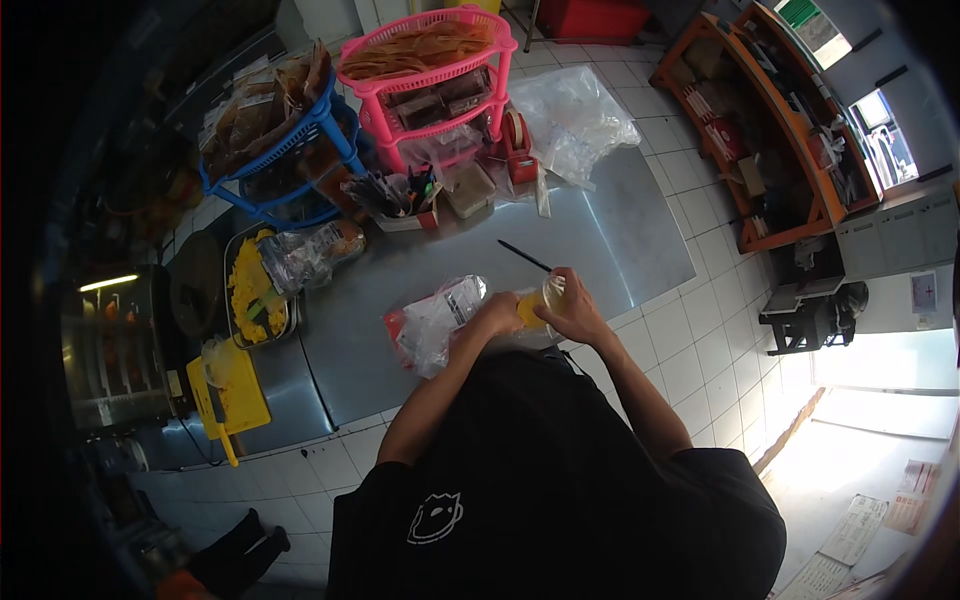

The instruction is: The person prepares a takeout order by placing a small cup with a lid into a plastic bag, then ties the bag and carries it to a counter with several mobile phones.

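Near the table's front edge, a clear plastic cup with yellow contents [532,310] lies between my hands, tipped on its side. My left hand [501,315] grips its left end. My right hand [576,313] is closed around the right end, by the clear rim. Just beyond my right hand is a thin black stick [523,255], perhaps a straw or pen; whether the hand touches it I cannot tell. Left of my left hand are crumpled clear plastic bags [442,322], with a printed label and something red under them.
On the steel table [367,337] are a pink tiered rack [431,71], a blue rack [285,150], a red tape dispenser [521,161] and a tray of yellow food [251,289]. A yellow cutting board [244,397] bears a yellow-handled knife [227,442]. Another person's legs [240,551] show lower left.
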The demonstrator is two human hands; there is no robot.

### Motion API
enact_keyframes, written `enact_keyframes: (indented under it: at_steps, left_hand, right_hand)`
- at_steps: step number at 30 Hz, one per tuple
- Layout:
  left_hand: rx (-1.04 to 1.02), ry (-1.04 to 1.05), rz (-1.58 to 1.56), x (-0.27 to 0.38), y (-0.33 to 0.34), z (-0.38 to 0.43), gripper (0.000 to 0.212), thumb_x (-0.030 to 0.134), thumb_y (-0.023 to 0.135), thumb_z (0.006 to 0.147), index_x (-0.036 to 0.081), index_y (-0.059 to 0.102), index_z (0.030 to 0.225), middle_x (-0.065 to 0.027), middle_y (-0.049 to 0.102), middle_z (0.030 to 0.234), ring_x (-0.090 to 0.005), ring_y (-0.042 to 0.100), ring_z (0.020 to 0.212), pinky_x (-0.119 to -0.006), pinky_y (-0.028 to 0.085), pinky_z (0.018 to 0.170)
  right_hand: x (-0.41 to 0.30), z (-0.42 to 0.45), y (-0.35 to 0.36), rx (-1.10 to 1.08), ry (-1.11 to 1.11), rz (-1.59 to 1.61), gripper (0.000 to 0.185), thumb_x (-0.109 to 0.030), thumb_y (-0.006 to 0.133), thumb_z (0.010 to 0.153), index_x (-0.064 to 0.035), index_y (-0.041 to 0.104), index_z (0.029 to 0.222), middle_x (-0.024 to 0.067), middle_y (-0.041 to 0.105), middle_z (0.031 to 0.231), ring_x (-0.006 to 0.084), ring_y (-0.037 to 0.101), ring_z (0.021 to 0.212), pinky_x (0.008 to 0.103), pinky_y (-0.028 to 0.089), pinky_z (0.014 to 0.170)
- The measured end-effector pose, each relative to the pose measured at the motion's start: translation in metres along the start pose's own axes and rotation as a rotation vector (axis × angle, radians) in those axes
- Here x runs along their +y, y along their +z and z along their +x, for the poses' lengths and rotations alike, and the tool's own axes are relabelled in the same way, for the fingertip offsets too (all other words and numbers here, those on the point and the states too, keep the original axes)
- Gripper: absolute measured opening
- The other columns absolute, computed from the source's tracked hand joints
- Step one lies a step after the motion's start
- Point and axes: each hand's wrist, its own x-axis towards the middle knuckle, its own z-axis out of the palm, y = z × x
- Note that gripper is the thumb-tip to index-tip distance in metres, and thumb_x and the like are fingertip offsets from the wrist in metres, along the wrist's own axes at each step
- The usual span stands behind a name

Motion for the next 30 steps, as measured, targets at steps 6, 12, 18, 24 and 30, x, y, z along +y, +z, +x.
enact_keyframes:
  at_steps: [6,12,18,24,30]
  left_hand:
    - [0.171,0.145,0.133,-0.011,0.008,-0.003,0.033,0.023,0.076,0.074,0.004,0.073,0.102,-0.0175,0.073,0.099,-0.0338,0.068,0.099,-0.042,0.054,0.09]
    - [0.191,0.209,0.171,-0.018,0.013,-0.018,0.042,0.025,0.074,0.078,0.005,0.069,0.114,-0.0215,0.064,0.122,-0.0406,0.051,0.12,-0.043,0.043,0.105]
    - [0.327,0.092,-0.021,0.027,-0.008,-0.096,0.037,0.014,0.065,0.08,0.006,0.068,0.116,-0.0201,0.067,0.107,-0.039,0.06,0.108,-0.046,0.049,0.095]
    - [0.496,0.275,-0.061,0.004,0.0,-0.102,0.025,0.005,0.06,0.082,0.002,0.068,0.106,-0.0222,0.066,0.098,-0.0397,0.063,0.099,-0.045,0.051,0.085]
    - [0.468,-0.078,-0.113,0.003,0.003,-0.119,0.013,0.012,0.057,0.091,0.0,0.061,0.089,-0.0221,0.066,0.094,-0.0423,0.064,0.091,-0.05,0.051,0.078]
  right_hand:
    - [-0.05,-0.012,0.01,-0.15,0.157,-0.107,0.076,-0.035,0.078,0.074,-0.0105,0.042,0.135,0.0221,0.049,0.115,0.0434,0.063,0.095,0.0504,0.054,0.082]
    - [-0.007,-0.021,-0.002,-0.032,0.124,0.263,0.071,-0.021,0.076,0.08,-0.0073,0.041,0.14,0.0216,0.046,0.125,0.0266,0.065,0.094,0.0408,0.056,0.076]
    - [0.016,-0.041,-0.003,-0.017,0.635,0.525,0.071,-0.01,0.075,0.08,-0.0009,0.043,0.142,0.027,0.048,0.131,0.0209,0.068,0.081,0.0324,0.057,0.065]
    - [0.001,-0.03,-0.022,-0.432,0.592,0.246,0.037,-0.018,0.069,0.085,0.0071,0.067,0.112,0.0118,0.069,0.087,0.0176,0.067,0.073,0.0322,0.054,0.067]
    - [0.001,-0.039,-0.007,-0.142,0.543,0.651,0.022,-0.019,0.057,0.097,0.0012,0.065,0.094,0.0052,0.068,0.083,0.0124,0.062,0.076,0.0289,0.05,0.073]
